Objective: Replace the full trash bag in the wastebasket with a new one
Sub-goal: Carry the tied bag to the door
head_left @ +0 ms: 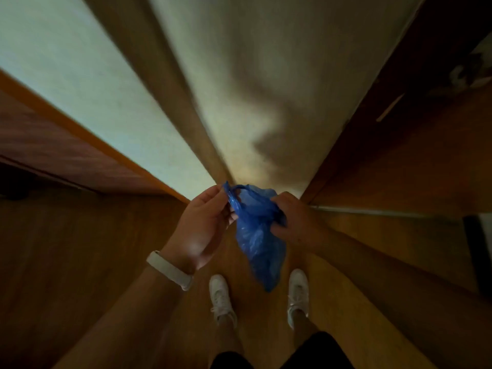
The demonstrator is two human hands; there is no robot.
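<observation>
A crumpled blue plastic trash bag (pixel 257 235) hangs in front of me above the wooden floor. My left hand (pixel 202 222) pinches one of its handle loops at the top left. My right hand (pixel 291 218) grips the bag's bunched right side, fingers curled into the plastic. The bag's lower part dangles between my two white shoes. No wastebasket is in view.
I stand on a wooden floor (pixel 80 262) facing a pale wall corner (pixel 239 102). A brown wooden door or panel (pixel 399 155) stands at the right, another wooden panel (pixel 53 145) at the left. My white shoes (pixel 221 296) are below the bag.
</observation>
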